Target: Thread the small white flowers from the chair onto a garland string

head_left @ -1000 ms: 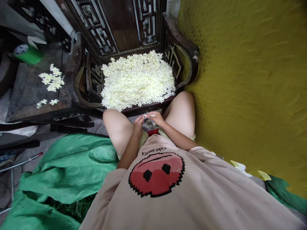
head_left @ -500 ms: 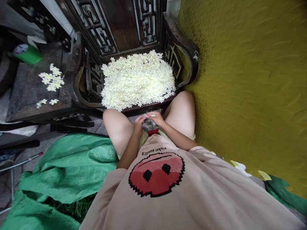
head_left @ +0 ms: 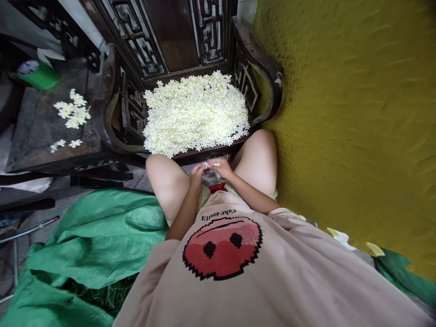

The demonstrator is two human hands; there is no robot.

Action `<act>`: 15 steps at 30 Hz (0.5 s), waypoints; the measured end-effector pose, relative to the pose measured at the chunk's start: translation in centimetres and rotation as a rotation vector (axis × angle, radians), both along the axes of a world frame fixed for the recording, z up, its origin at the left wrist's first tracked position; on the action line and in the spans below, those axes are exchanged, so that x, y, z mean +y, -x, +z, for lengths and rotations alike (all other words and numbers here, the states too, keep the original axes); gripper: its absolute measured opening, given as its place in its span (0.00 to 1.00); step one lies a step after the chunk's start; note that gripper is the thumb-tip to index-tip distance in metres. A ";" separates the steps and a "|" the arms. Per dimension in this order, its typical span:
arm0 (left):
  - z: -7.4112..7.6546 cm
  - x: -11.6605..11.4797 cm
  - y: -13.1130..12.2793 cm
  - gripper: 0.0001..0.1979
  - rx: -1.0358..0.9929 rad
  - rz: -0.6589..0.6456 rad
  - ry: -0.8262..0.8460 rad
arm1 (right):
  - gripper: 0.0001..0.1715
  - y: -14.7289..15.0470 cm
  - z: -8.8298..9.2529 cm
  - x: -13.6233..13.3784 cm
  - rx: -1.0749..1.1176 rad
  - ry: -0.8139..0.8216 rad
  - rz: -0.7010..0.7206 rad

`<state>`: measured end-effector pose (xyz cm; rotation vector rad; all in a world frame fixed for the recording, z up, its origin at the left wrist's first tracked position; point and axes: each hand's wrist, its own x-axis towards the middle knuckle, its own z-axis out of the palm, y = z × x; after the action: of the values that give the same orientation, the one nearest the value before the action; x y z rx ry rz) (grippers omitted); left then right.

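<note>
My left hand [head_left: 196, 175] and my right hand [head_left: 222, 168] meet between my knees, fingertips nearly touching. Both are closed in a pinch. A tiny white flower [head_left: 205, 166] shows between the fingertips, too small to make out in detail. More white bits, looking like petals, show along the fingers of the right hand. Just beyond my knees, a thick heap of white flowers [head_left: 195, 113] covers the seat of a dark carved wooden chair [head_left: 180, 45].
To the left, a dark wooden table [head_left: 34, 122] bears a few loose flowers [head_left: 73, 111] and a green tape roll [head_left: 39, 74]. A green sack [head_left: 102, 231] with green strands inside lies beside me. A yellow textured sheet [head_left: 347, 113] rises at the right.
The hands stay in the same place with only a slight shift of the fingertips; a little more white shows between them. The view has tilted very slightly.
</note>
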<state>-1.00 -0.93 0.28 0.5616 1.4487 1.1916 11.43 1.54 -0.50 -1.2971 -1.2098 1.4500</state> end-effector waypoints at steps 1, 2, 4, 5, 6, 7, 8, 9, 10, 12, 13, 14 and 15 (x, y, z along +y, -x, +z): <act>0.0 0.0 -0.1 0.12 0.038 0.013 -0.016 | 0.13 0.0 -0.1 0.0 -0.015 -0.005 0.001; 0.0 0.0 -0.2 0.11 0.072 0.021 -0.039 | 0.12 0.0 -0.1 0.1 -0.033 -0.008 0.004; 0.1 0.0 -0.3 0.08 0.131 0.016 -0.087 | 0.10 0.0 -0.2 0.1 -0.072 -0.013 0.009; 0.2 0.0 -0.4 0.07 0.162 0.006 -0.108 | 0.09 0.0 -0.3 0.1 -0.088 -0.016 0.009; 0.3 -0.1 -0.4 0.06 0.196 -0.004 -0.122 | 0.09 -0.1 -0.3 0.1 -0.101 -0.019 0.008; 0.4 -0.1 -0.4 0.06 0.232 -0.014 -0.130 | 0.08 -0.1 -0.3 0.1 -0.109 -0.022 0.008; 0.5 -0.2 -0.4 0.05 0.270 -0.023 -0.132 | 0.08 -0.1 -0.3 0.1 -0.113 -0.025 0.009; 0.6 -0.3 -0.4 0.04 0.307 -0.030 -0.135 | 0.08 0.0 -0.3 0.0 -0.114 -0.027 0.010; 0.8 -0.4 -0.4 0.03 0.341 -0.034 -0.141 | 0.08 0.0 -0.3 0.0 -0.112 -0.026 0.011; 1.0 -0.5 -0.3 0.03 0.395 -0.041 -0.150 | 0.10 0.1 -0.2 -0.1 -0.101 -0.022 0.020; 1.2 -0.6 -0.3 0.03 0.411 -0.041 -0.154 | 0.11 0.2 -0.1 -0.2 -0.091 -0.017 0.031; 1.3 -0.6 -0.3 0.03 0.420 -0.043 -0.157 | 0.13 0.3 0.0 -0.2 -0.079 -0.009 0.048; 1.4 -0.6 -0.3 0.04 0.425 -0.045 -0.162 | 0.15 0.4 0.1 -0.3 -0.065 0.001 0.067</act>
<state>-0.67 -1.56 1.64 1.0012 1.6896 1.2069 11.05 1.23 -0.45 -1.3248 -1.3069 1.4657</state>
